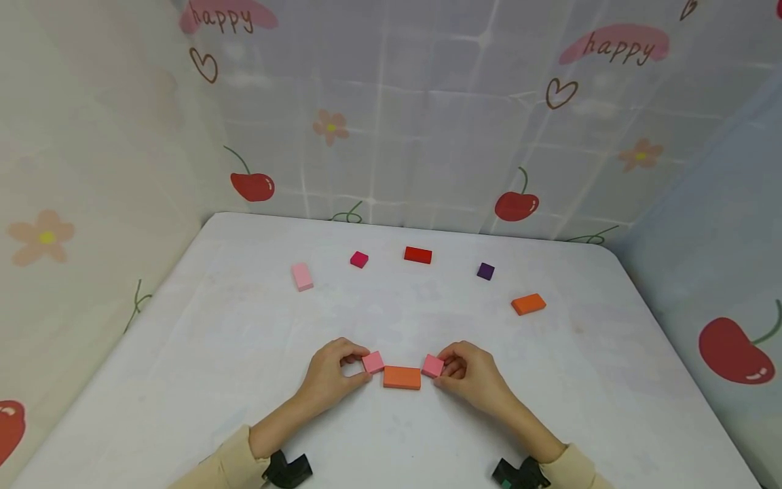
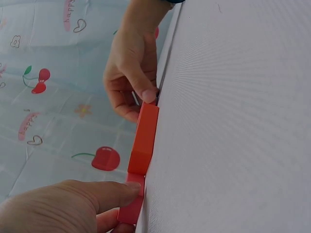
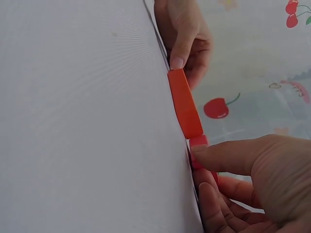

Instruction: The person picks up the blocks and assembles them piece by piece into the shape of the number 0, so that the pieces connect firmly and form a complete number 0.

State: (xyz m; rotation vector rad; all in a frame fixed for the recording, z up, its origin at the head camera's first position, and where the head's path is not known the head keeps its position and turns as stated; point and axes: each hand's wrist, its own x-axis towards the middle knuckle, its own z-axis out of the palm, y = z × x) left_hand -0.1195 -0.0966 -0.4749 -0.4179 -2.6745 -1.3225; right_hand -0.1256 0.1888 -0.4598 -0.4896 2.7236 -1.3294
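Our left hand (image 1: 330, 375) and right hand (image 1: 476, 377) pinch pink blocks (image 1: 373, 362) between fingers (image 2: 114, 194), at ten and two o'clock of the orange block (image 1: 402, 378); likely light, stiff: grip opposite sides.

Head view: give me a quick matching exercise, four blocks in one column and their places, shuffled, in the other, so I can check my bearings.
Blocks
1. Nearer orange block
2. Pale pink block
3. Dark purple block
4. Farther orange block

Places
A. Rightmost of all the blocks
B. Between the left hand and the right hand
C. Just right of the red block
D. Leftmost of all the blocks

Pairs: 1-B, 2-D, 3-C, 4-A
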